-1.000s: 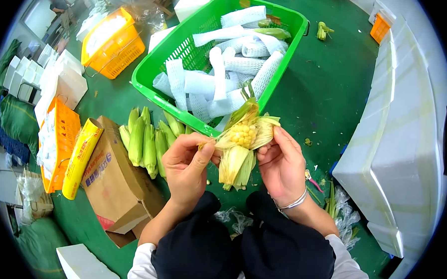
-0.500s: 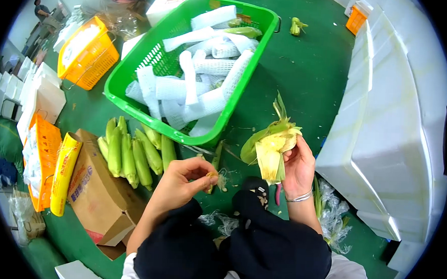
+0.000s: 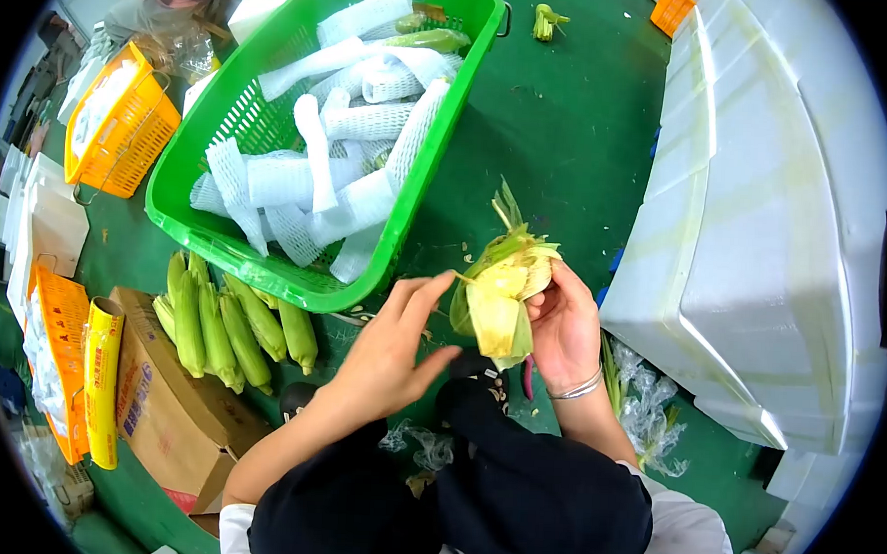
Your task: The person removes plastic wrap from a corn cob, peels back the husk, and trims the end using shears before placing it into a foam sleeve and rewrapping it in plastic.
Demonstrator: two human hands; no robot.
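Note:
My right hand (image 3: pixel 570 332) is closed around the right side of a bunch of yellow-green corn husk (image 3: pixel 497 304), holding it up above the floor. Whether any cob sits inside the leaves cannot be seen. My left hand (image 3: pixel 386 352) has its thumb and index finger spread apart, the index fingertip at the husk's left edge; it appears to hold nothing. Several green ears of corn (image 3: pixel 238 329) lie side by side on the floor to the left. Beyond my hands stands a green basket (image 3: pixel 265 277) filled with corn in white foam net sleeves (image 3: pixel 371 115).
Left of me are a cardboard box (image 3: pixel 180 414), a yellow roll (image 3: pixel 101 381) and two orange baskets (image 3: pixel 132 150) with white contents. Large white foam boxes (image 3: pixel 752 241) line the right side. Clear plastic film (image 3: pixel 645 415) lies below them. A husk scrap (image 3: pixel 547 22) lies on the far floor.
My left hand has moved up and right to the husk, its fingers spreading from a pinch. The view has shifted, so the surroundings sit further left. My right hand still holds the husk.

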